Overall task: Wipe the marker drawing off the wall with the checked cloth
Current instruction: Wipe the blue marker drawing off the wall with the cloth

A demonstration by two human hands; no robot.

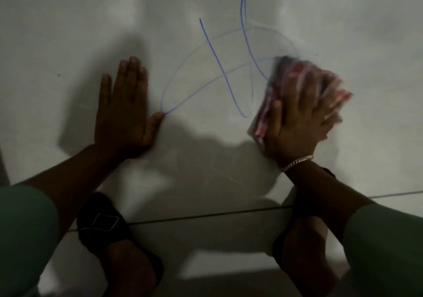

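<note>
A blue marker drawing (225,74) of looping lines covers the middle of the pale wall (68,22); its right-hand strokes look fainter. My right hand (299,116) presses flat on a folded red-and-white checked cloth (272,95) at the drawing's right edge, and both are blurred by motion. My left hand (124,109) lies flat against the wall with its fingers spread, its thumb touching the drawing's left tip. A silver bracelet (297,163) circles my right wrist.
Below the wall a dark seam (206,215) meets the pale tiled floor (206,274). My two feet in dark sandals (100,223) stand close to the wall. Green sleeves (23,228) fill the lower corners. Shadows of my arms fall across the wall.
</note>
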